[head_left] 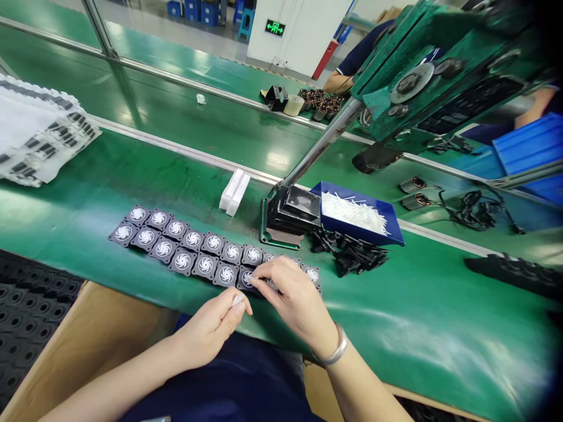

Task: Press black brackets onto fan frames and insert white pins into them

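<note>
A double row of small black square fan frames (pixel 185 246) with white impellers lies along the green bench near its front edge. My right hand (pixel 292 293) rests on the row's right end, fingers pinched on one fan frame there. My left hand (pixel 215 325) hovers just off the bench edge, fingers curled with the thumb pressed to the fingertips; something small and pale may be between them. A silver bracelet (pixel 332 351) circles my right wrist.
A blue tray of white pins (pixel 358 214), a stack of black parts (pixel 292 214) and a loose black heap (pixel 352 255) sit behind. White blocks (pixel 234 191), a green press machine (pixel 440 76), a cardboard box of black trays (pixel 30 316), and another person's arm (pixel 347 76) beyond.
</note>
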`<state>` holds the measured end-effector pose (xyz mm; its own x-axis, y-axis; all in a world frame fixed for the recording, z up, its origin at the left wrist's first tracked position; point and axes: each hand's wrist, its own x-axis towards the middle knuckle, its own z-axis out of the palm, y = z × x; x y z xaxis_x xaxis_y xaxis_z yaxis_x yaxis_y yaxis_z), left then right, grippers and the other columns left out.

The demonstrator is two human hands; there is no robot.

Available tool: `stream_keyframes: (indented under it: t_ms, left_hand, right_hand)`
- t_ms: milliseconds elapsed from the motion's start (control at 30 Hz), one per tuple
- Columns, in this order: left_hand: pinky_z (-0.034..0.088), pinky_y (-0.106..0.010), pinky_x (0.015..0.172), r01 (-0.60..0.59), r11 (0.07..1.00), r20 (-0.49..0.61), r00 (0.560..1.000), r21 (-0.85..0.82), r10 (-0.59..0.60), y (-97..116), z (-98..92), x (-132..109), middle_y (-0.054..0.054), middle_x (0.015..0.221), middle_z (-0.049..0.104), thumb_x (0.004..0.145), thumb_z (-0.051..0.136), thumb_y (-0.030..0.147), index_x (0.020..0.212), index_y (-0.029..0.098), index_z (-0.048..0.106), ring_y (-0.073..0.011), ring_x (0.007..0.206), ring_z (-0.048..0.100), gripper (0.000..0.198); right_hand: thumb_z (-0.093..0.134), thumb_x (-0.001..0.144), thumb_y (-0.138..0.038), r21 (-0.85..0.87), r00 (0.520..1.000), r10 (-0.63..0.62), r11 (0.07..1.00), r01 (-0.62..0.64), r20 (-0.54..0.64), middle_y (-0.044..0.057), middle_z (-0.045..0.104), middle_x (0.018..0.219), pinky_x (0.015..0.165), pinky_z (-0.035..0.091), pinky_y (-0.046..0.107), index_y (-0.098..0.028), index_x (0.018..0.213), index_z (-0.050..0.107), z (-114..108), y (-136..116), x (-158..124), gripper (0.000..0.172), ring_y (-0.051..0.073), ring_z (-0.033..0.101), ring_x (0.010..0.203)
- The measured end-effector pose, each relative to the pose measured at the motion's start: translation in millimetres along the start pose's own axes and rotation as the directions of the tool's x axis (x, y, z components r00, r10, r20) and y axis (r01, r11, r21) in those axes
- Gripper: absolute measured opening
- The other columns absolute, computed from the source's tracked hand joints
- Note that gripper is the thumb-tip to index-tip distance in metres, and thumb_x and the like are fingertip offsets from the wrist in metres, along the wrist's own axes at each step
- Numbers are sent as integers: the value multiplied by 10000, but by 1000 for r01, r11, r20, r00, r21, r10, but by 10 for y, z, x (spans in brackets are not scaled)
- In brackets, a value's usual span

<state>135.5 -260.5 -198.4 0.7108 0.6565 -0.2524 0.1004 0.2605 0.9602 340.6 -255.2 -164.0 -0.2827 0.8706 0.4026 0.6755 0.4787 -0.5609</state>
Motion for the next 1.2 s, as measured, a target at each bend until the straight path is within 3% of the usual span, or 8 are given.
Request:
stream_keyframes:
  t_ms: [167, 333, 633, 767, 833, 967, 1033, 1200]
  left_hand:
    - [280, -212, 508, -49, 998, 6, 999, -32, 50, 22, 20, 8, 57, 668, 341, 1028, 326, 489, 947, 175, 487, -77, 542, 287, 362]
    - [304, -212, 504, -71, 997, -35, 997, -41, 69, 52, 31, 35, 54, 639, 360, 1023, 338, 487, 911, 160, 512, -80, 536, 319, 387]
    - [316, -215, 534, -17, 999, -4, 1000, -38, 17, 108, -5, 25, 34, 691, 418, 1009, 368, 497, 924, 142, 561, -83, 576, 356, 413]
    - [322, -217, 536, -12, 997, -9, 1000, -80, 12, 95, -11, 21, 21, 734, 456, 1003, 381, 507, 953, 141, 560, -82, 581, 371, 411]
    - [310, -220, 519, -24, 996, -7, 1000, -89, 23, 87, -11, 21, 13, 746, 472, 1001, 377, 518, 948, 139, 554, -78, 564, 359, 422]
    - [326, -227, 536, -99, 995, -17, 995, 26, 100, 81, -18, 26, 19, 702, 426, 1015, 339, 501, 840, 152, 516, -89, 573, 366, 429]
    - [351, -230, 577, -131, 986, -18, 991, 108, 134, 91, -28, 21, 12, 707, 435, 1024, 330, 471, 814, 156, 521, -100, 614, 402, 424]
    - [359, -231, 605, -117, 987, -21, 993, 113, 120, 137, -51, -26, 22, 636, 428, 1027, 316, 482, 747, 153, 543, -96, 587, 416, 488]
  right_hand:
    - [646, 933, -222, -98, 964, 17, 994, -45, -265, 76, 590, 975, 829, 468, 377, -189, 1046, 559, -167, -80, 30, 146, 209, 566, 925]
    - [604, 954, -225, -51, 995, 30, 998, -35, -95, 109, 571, 1125, 873, 486, 397, -207, 1234, 554, -110, -117, -3, 284, 233, 556, 1031]
    - [592, 958, -211, -85, 1000, -16, 996, 19, 25, 76, 604, 922, 771, 481, 365, -172, 874, 602, 58, 12, 60, 93, 215, 564, 882]
    - [644, 924, -386, -188, 990, -19, 982, -7, -137, 123, 580, 1058, 866, 480, 435, -172, 1027, 598, -133, -52, 87, 242, 265, 562, 990]
    - [636, 931, -370, -130, 989, -1, 991, -18, -150, 120, 565, 1089, 879, 482, 410, -183, 1108, 597, -215, -120, 78, 260, 254, 561, 1012]
    - [618, 950, -271, 175, 986, -45, 984, 17, 159, 76, 602, 1014, 803, 508, 296, -197, 1115, 612, -142, -238, 36, 181, 188, 591, 947]
    - [595, 960, -205, 262, 985, -31, 965, -14, 167, 37, 604, 877, 736, 494, 267, -193, 981, 624, -38, -259, 22, 38, 155, 589, 830]
    - [631, 942, -262, 269, 988, 0, 962, -41, 152, 7, 578, 741, 650, 443, 262, -180, 792, 584, 73, -251, 48, 178, 136, 542, 705]
